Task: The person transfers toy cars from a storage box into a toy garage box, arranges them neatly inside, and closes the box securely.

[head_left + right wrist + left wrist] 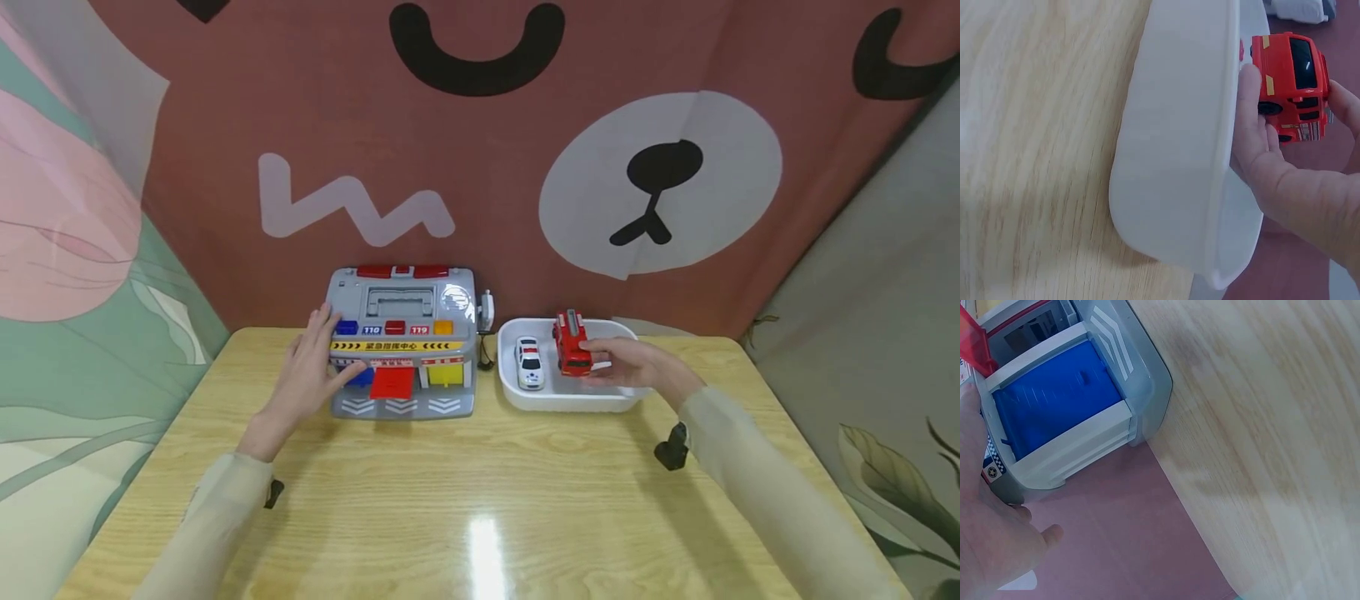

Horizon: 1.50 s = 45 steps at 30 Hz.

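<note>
My right hand [630, 363] grips a red toy fire truck [572, 343] over the white plastic tub [577, 403]. In the right wrist view the fire truck [1294, 81] sits between the thumb and fingers at the tub's rim. A white toy police car [529, 363] lies in the tub's left part. My left hand [302, 375] rests against the left side of a grey toy garage [401, 408], its fingers mostly straight. The garage's red door [392, 383] is swung up. Its blue door [1057, 400] looks closed in the left wrist view, and a yellow door [446, 375] is at the right.
The garage and tub stand side by side near the back edge of the wooden table [420, 500]. A printed cloth [480, 167] hangs right behind them. On the garage's right side is a small grey part [486, 310], with something dark below it.
</note>
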Available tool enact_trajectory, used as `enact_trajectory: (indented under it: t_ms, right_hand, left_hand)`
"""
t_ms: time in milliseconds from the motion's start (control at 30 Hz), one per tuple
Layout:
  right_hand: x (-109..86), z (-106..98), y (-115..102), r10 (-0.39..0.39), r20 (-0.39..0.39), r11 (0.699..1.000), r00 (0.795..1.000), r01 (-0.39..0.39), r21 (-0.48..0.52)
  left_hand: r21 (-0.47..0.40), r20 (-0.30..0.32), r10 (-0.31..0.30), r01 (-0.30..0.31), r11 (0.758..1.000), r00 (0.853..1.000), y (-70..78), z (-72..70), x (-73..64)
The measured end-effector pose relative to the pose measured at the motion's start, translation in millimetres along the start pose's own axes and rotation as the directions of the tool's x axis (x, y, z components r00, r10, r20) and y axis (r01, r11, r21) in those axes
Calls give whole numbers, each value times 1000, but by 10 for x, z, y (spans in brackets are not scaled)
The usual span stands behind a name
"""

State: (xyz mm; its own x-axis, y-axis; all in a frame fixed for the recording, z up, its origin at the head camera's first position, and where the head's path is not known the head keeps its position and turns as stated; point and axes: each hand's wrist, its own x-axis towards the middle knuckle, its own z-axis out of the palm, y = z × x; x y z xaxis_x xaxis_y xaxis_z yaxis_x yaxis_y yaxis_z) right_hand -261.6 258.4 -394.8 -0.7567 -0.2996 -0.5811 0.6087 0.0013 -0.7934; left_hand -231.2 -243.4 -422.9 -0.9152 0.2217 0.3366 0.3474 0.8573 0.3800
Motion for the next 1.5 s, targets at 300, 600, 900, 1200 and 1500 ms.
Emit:
enact_trajectory:
  t_ms: [300,600,900,1200,1500]
  right_hand:
    - [-242,291,54,-51,33,998,998,52,-21]
    - [-383,587,194,-73,105,996,992,78,-45]
    - [-388,815,415,-111,172,987,979,129,-93]
    - [-309,1035,556,-129,230,985,964,152,-82]
    - [-79,1350,572,-99,294,989,951,126,-74]
  left_hand:
    - [1,-2,5,-5,1000,1000,-3,5,-1]
    - [8,2,-2,2,1000,1000,15,-13,-13]
    - [6,2,-2,2,1000,1000,12,-22,-17]
    - [13,8,0,0,1000,1000,5,-6,-29]
    - [91,-3,6,-5,996,1000,38,-27,-9]
